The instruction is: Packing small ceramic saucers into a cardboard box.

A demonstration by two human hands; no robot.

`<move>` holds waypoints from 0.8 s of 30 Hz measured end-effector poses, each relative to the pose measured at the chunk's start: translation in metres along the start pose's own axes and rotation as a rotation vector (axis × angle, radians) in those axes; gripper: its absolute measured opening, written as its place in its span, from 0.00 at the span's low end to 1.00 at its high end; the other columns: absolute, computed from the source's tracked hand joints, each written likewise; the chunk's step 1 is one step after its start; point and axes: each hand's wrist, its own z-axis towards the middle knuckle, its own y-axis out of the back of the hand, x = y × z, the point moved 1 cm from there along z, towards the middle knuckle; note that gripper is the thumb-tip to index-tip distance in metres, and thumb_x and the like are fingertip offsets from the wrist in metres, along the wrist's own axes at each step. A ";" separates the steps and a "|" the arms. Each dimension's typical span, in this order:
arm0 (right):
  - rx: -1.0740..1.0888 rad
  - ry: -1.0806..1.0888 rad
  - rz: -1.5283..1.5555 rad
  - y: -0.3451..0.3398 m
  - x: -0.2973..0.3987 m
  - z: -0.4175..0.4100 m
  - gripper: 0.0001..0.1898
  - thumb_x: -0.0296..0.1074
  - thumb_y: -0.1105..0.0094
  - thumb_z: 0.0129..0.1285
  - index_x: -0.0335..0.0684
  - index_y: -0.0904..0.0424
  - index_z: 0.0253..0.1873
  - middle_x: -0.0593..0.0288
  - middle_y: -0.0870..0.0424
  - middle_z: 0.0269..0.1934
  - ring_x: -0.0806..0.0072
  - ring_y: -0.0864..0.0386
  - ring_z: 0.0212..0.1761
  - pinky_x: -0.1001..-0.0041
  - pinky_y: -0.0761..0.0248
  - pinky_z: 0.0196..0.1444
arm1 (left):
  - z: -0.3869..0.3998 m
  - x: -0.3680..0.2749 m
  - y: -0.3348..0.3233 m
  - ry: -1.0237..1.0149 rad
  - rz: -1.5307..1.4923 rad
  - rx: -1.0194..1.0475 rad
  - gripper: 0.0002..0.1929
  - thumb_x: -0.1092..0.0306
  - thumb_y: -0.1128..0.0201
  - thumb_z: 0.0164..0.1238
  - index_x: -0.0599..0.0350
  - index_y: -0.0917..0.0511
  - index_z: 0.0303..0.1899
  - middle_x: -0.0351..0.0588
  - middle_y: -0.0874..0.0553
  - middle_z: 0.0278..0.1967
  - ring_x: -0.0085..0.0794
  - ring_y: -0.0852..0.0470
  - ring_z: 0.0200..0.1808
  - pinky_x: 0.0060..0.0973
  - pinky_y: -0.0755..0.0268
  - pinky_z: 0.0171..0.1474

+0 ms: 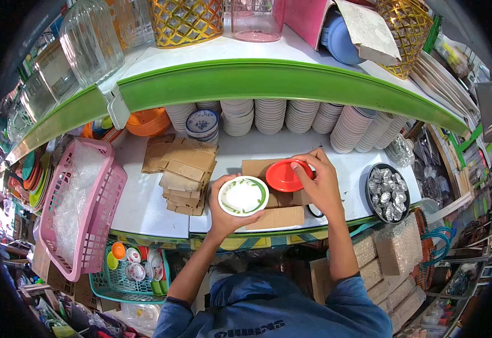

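My left hand (pixel 225 207) holds a white bowl (pixel 243 196) with a green leaf pattern around its inner rim. In my right hand (pixel 320 181) is a small red bowl (pixel 286 175), pinched at its right edge with the thumb over the rim. Both bowls are above an open cardboard box (pixel 275 217) on the white shelf, the red one a little farther back. To the left of my left hand lies a pile of folded brown cardboard pieces (pixel 187 177). Part of a dark-rimmed round thing (pixel 315 210) shows beside my right wrist.
Stacked bowls (pixel 269 116) line the shelf's back, under a green-edged upper shelf (pixel 246 80). A pink basket (pixel 87 211) with bubble wrap stands left, a teal basket (pixel 127 295) of small dishes below it. At right is a black tray (pixel 368 198) of foil-like pieces.
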 end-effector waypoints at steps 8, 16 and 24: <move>0.334 0.117 -0.328 -0.011 -0.002 0.007 0.10 0.38 0.33 0.59 0.46 0.11 0.44 0.59 0.15 0.33 0.60 0.19 0.39 0.64 0.25 0.45 | 0.004 -0.002 0.005 -0.060 0.045 0.015 0.51 0.67 0.12 0.34 0.61 0.39 0.62 0.52 0.25 0.55 0.36 0.20 0.58 0.31 0.26 0.62; 0.424 0.140 -0.541 -0.024 -0.022 0.004 0.12 0.42 0.29 0.54 0.50 0.09 0.43 0.64 0.11 0.30 0.64 0.19 0.42 0.62 0.27 0.47 | 0.014 -0.012 0.008 0.108 0.028 0.092 0.50 0.68 0.13 0.36 0.61 0.39 0.62 0.50 0.24 0.54 0.32 0.19 0.56 0.29 0.24 0.60; 0.499 -0.014 -0.067 -0.002 -0.005 0.022 0.13 0.44 0.33 0.62 0.42 0.11 0.44 0.57 0.10 0.34 0.65 0.12 0.32 0.70 0.21 0.40 | 0.019 -0.017 0.012 0.196 -0.004 0.140 0.49 0.67 0.12 0.35 0.61 0.38 0.61 0.49 0.22 0.53 0.31 0.19 0.55 0.28 0.25 0.60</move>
